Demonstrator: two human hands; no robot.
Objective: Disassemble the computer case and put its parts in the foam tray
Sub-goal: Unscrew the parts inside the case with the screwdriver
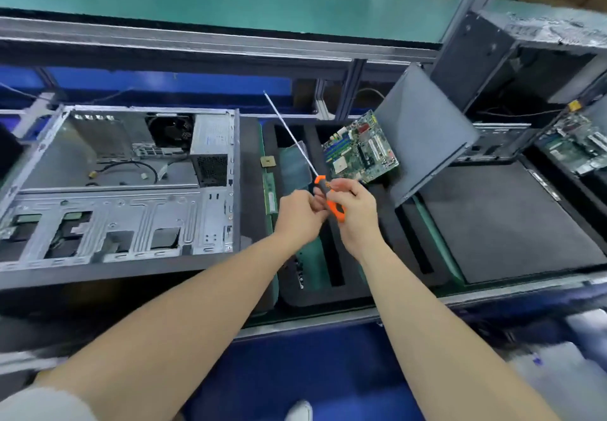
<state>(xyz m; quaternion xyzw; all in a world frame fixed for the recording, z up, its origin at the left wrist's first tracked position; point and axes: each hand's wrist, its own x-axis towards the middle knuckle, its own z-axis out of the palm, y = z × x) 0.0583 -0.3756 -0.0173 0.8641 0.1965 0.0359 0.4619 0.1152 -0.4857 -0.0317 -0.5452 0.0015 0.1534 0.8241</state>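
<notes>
An open grey computer case (pixel 111 190) lies on its side at the left, with a power supply (pixel 210 151) and a fan still inside. To its right is the black foam tray (pixel 387 256). A green motherboard (pixel 361 149) stands tilted in a tray slot, and a small CPU chip (pixel 267 161) and a RAM stick (pixel 270 195) lie near the tray's left edge. Both hands meet above the tray. My right hand (pixel 356 213) grips the orange handle of a long screwdriver (pixel 328 199) whose shaft points up and left. My left hand (pixel 300 215) has its fingers curled on the same handle.
A dark side panel (pixel 423 138) leans against the tray's right part. A flat black foam sheet (pixel 505 220) lies at the right. Another case (pixel 512 69) and a second motherboard (pixel 571 144) sit at the far right. A metal rail runs behind.
</notes>
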